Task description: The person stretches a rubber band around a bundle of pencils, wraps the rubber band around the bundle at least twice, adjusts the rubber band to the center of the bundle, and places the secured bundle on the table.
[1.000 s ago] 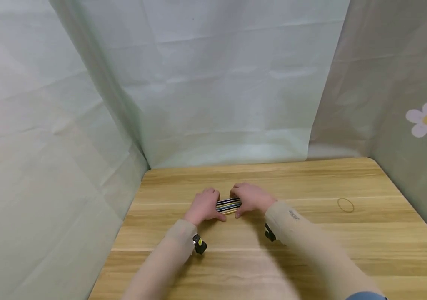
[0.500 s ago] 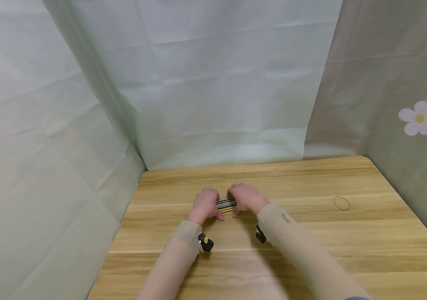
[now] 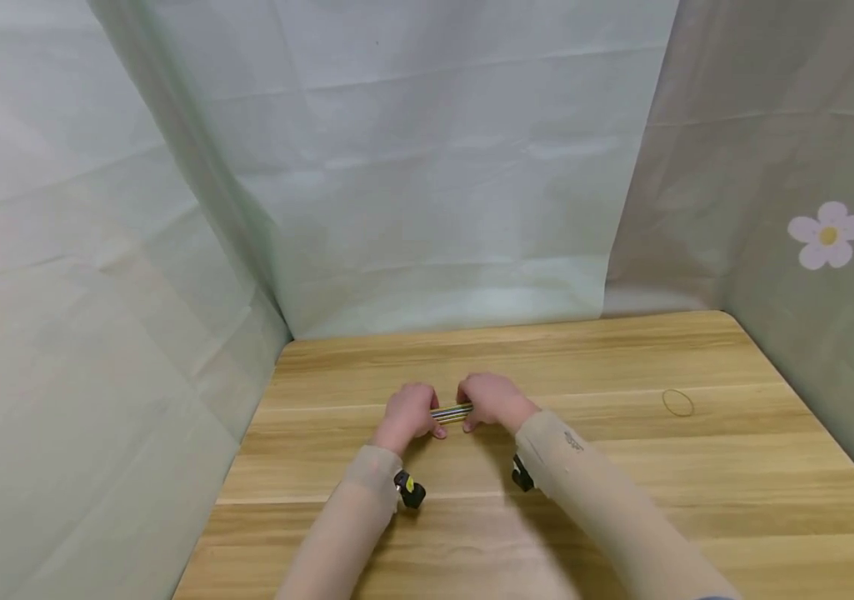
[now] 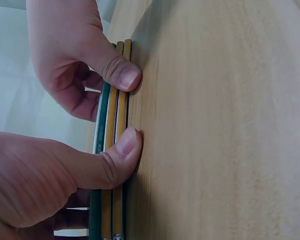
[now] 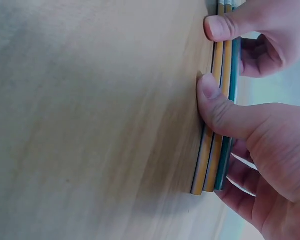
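Observation:
A row of unsharpened pencils (image 3: 451, 413), some yellow with dark stripes and one green, lies crosswise between both hands, close over the wooden table. My left hand (image 3: 408, 412) grips the end with the metal ferrules, seen in the left wrist view. Toward the flat-cut ends, my right hand (image 3: 492, 400) holds the same bundle. Each thumb presses the near side while the fingers curl round the far side, as the right wrist view shows with the yellow pencils (image 5: 205, 160) nearest the table and the green pencil (image 5: 223, 162) beside them. The hands hide much of the bundle.
On the right part of the wooden table (image 3: 561, 517) lies a thin tan loop, like a rubber band (image 3: 664, 402). Pale cloth (image 3: 427, 167) hangs behind the table and along its sides, with printed flowers (image 3: 827, 236) on the right.
My hands have come slightly closer together on the pencils. The visible stretch of the bundle looks narrower and shows fewer stripes. The head view has shifted a little.

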Tool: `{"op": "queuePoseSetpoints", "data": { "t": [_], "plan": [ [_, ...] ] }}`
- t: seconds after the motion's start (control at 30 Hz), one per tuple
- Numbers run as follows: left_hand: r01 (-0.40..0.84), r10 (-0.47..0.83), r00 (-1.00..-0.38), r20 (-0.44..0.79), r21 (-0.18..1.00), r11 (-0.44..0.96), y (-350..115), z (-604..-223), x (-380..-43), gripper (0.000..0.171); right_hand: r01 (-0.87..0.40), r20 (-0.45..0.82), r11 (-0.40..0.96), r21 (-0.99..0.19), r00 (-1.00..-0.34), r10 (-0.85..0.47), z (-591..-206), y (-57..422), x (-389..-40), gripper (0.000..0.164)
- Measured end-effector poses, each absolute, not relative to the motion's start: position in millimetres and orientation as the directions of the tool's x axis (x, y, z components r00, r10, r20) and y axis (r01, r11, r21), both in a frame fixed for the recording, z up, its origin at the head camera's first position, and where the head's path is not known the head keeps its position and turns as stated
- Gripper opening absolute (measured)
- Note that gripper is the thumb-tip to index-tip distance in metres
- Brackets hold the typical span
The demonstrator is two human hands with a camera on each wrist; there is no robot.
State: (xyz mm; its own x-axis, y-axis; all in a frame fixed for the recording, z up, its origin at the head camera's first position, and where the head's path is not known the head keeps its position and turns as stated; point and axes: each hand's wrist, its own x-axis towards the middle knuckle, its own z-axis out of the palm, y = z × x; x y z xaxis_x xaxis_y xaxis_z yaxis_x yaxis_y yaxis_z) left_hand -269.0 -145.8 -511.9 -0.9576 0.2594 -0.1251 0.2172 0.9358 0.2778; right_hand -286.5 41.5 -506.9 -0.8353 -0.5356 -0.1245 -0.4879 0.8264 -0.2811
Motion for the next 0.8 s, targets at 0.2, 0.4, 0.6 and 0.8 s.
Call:
{"op": "queuePoseSetpoints", "data": {
  "t": [0.2,0.4,0.6,0.8],
  "plan": [
    [0.238,0.279,-0.950,-0.140,0.253,0.938,-143.9,-513.2,-265.9,0.037,-0.498,-0.137,0.837,-0.226,-0.834,-0.534,-510.8,40.3,-280.5,0.028],
    [0.247,0.282,-0.950,-0.131,0.233,0.941,-142.2,-511.6,-262.5,0.035,-0.506,-0.122,0.840,-0.193,-0.838,-0.533,-512.3,39.9,-276.0,0.027],
    [0.253,0.286,-0.950,-0.128,0.225,0.941,-141.7,-512.1,-262.3,0.035,-0.507,-0.130,0.839,-0.199,-0.835,-0.535,-513.5,40.8,-276.1,0.027],
    [0.250,0.282,-0.952,-0.123,0.223,0.942,-140.8,-512.2,-261.3,0.035,-0.527,-0.127,0.832,-0.172,-0.826,-0.549,-512.5,40.6,-275.6,0.027]
  ]
}}
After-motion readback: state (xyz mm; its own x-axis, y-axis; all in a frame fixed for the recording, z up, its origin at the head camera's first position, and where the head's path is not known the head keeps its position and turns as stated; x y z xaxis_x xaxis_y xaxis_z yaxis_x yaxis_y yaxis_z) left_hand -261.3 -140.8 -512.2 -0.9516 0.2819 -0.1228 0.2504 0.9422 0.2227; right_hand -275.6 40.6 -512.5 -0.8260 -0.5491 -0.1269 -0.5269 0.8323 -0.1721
